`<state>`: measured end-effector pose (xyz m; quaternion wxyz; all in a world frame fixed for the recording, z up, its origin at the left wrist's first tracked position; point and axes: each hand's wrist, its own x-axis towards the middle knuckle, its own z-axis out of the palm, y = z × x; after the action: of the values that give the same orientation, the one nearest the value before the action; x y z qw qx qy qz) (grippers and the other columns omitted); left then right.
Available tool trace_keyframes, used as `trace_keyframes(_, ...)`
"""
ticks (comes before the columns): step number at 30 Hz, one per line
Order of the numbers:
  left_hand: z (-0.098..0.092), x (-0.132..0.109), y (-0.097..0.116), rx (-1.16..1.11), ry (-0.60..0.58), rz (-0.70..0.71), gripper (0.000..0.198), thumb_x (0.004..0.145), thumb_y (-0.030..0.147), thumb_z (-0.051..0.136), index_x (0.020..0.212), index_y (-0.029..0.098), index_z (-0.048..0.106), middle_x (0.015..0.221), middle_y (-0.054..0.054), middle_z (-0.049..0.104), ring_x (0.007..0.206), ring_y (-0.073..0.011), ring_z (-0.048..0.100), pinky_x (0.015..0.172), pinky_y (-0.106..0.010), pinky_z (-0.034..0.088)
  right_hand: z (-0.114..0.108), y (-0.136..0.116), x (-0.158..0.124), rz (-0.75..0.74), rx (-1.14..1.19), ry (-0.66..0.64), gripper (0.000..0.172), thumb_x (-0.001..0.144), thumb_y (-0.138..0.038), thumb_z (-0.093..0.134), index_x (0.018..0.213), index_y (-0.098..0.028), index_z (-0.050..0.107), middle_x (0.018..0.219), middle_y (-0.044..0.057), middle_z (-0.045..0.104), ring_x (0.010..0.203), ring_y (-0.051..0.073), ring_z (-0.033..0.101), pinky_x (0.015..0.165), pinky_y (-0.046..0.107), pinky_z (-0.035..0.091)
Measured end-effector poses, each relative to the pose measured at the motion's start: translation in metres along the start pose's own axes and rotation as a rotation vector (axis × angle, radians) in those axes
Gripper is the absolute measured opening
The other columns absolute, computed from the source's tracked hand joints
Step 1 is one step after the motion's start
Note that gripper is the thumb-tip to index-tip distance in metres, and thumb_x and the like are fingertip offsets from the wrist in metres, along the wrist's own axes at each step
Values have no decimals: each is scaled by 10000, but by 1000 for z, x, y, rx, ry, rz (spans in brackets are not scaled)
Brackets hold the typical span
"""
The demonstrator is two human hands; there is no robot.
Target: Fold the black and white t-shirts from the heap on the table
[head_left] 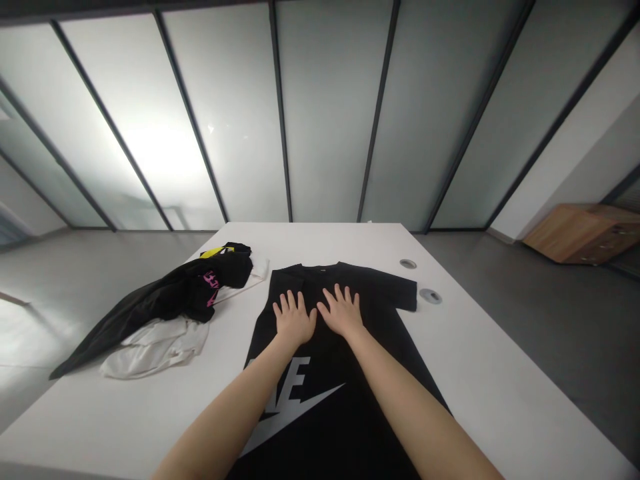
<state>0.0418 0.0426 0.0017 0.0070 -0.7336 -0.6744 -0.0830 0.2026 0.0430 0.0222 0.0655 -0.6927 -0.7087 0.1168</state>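
Black T-shirt: big white slanted letters on front, last clearly "E", one before it partly hidden by left forearm. White swoosh beneath, Nike-style mark. Black garment in heap on surface: pink lettering, folded, unreadable. Nothing else legible.

The black T-shirt runs off the bottom edge; the left forearm hides part of its lettering.
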Motion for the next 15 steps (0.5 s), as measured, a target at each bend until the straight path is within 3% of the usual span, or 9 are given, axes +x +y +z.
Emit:
trace_keyframes(6,4,-1,-4,2,-38,-34,794,1036,571,371,1671,94,364,1730,-259,279,1604,-492,226,1251,-698,213,-5,-3,-14,-60,18,42,625,1094,-524,319,1656,-275,430,1783,107,236,1635,427,134,1277,643,80)
trace_keyframes(11,2,12,-3,26,-74,-33,814,1044,592,333,1690,98,319,1748,-238,247,1618,-468,197,1270,-671,191,2,-2,-36,75,-9,-30,671,1073,-541,373,1696,-296,334,1789,138,193,1614,494,135,1228,728,89)
trace_keyframes(15,2,29,-3,28,-82,-7,821,1050,590,328,1688,74,310,1748,-250,233,1619,-468,195,1268,-674,192,6,2,-35,131,-9,-64,685,1076,-593,307,1715,-350,260,1808,105,120,1628,487,56,1218,751,43)
